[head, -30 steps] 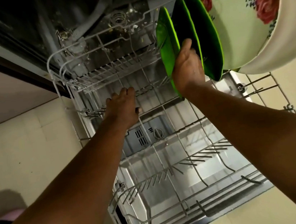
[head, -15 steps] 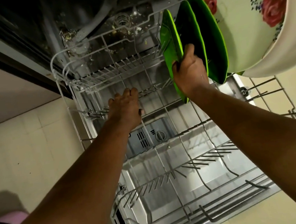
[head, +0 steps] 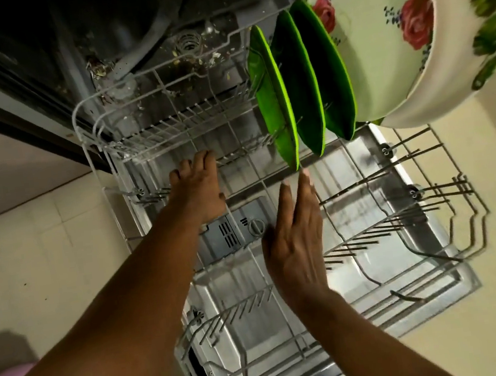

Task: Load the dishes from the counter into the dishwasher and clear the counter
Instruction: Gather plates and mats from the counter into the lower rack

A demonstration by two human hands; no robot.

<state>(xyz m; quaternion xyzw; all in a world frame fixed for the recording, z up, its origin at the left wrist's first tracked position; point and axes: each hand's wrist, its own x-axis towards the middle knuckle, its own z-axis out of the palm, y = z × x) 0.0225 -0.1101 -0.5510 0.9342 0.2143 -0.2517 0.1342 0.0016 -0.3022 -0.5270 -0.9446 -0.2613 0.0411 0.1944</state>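
Two hands out over the pulled-out wire rack (head: 228, 332) of the dishwasher, forearms reaching in from the near edge. Nearest, the right hand (head: 298, 241), flat and holding nothing, fingers straight and close together, tips just short of the lower edge of the nearest green plate (head: 275, 102) but not clearly touching it. Below that hand, the steel inner face of the dropped dishwasher door (head: 377, 268), with a grey detergent compartment (head: 230, 231) and its round knob showing through the wires. Further in and to the left, the left hand (head: 199, 188), palm down on the rack wires, fingers stretched forward and spread a little, gripping nothing. Beyond the hands, three green plates standing on edge side by side among the tines on the rack's right part, the second (head: 302, 86) and third (head: 331, 72) close behind the first. Just behind them on the right, a large cream floral plate (head: 377, 28), also upright, and a deep cream bowl with a leaf pattern (head: 473, 41) overlapping it at the frame's edge. Farthest back, the dark dishwasher tub (head: 130, 23), specks of food debris round its floor. Pale tiled floor (head: 43, 246) on the left.
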